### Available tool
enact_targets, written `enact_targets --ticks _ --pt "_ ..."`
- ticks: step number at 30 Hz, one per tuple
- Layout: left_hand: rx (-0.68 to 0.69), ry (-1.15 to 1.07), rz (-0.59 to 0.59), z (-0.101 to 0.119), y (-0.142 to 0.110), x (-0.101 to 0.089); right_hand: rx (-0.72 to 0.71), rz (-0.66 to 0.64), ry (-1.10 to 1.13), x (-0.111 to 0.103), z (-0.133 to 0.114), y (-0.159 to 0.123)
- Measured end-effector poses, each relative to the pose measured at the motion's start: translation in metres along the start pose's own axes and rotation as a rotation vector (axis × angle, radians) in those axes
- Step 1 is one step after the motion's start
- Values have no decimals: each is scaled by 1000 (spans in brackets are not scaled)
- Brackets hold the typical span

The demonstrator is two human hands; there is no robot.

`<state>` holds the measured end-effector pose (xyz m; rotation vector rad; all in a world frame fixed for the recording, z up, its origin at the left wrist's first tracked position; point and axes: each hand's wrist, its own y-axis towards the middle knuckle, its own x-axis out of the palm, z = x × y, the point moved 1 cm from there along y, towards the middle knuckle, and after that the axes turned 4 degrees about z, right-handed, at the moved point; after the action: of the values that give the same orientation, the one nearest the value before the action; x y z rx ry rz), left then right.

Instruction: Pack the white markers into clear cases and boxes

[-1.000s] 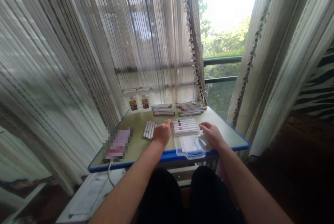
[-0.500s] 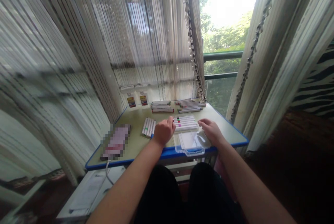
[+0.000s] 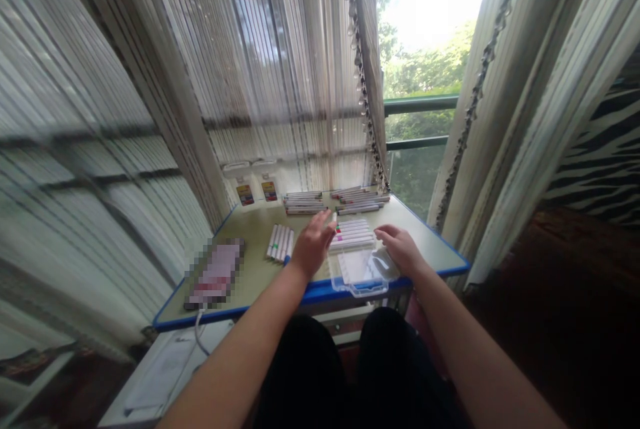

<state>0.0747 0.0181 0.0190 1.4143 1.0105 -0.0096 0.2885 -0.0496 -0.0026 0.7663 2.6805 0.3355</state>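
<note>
A clear plastic marker case (image 3: 358, 290) lies unfolded at the desk's front edge, its lid toward me. In its far half, several white markers (image 3: 354, 231) rest side by side, with green, red and purple bands at their left ends. My left hand (image 3: 314, 242) is over the left end of this row, its fingers closed on a white marker (image 3: 334, 217) whose end sticks up at the fingertips. At the row's right end is my right hand (image 3: 400, 247), its fingers curled together beside the case; whatever they pinch is hidden.
Several markers (image 3: 280, 243) lie left of my left hand. Two more marker groups, a left one (image 3: 303, 203) and a right one (image 3: 361, 199), lie at the back. Two clear cases (image 3: 257, 183) stand by the curtain. A cabled phone (image 3: 216, 273) lies at the left.
My left hand has shifted slightly up and its fingers have straightened, with a white marker end now showing at the fingertips. My right hand stays beside the case. The view has shifted slightly.
</note>
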Motion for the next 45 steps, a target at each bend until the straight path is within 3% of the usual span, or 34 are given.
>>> enact_targets --ticks 6,11,16,23,27,31,36,38,41,45 --pt "149 -81 11 8 7 -1 -88 -61 -3 2 -2 -3" --pt "212 -37 -91 4 33 1 -195 -130 -8 4 -9 0" --pt "110 -122 -175 -5 50 17 -332 -148 43 11 -15 8" --pt "-66 -393 -318 3 35 33 -348 -74 151 21 -8 2" --pt "-125 -509 -305 12 34 29 -386 -82 115 21 -5 4" --pt "-103 -503 -292 12 36 23 -334 -114 134 17 1 7" --pt "-6 -421 -480 -8 35 4 -247 -90 108 9 3 5" --pt "10 -423 -484 -14 32 -7 -240 -116 42 7 0 3" --pt "-54 -436 -423 -19 25 -18 -251 -108 -30 4 -6 2" --pt "-143 -453 -436 -19 14 -15 -240 -87 -71 2 -5 3"
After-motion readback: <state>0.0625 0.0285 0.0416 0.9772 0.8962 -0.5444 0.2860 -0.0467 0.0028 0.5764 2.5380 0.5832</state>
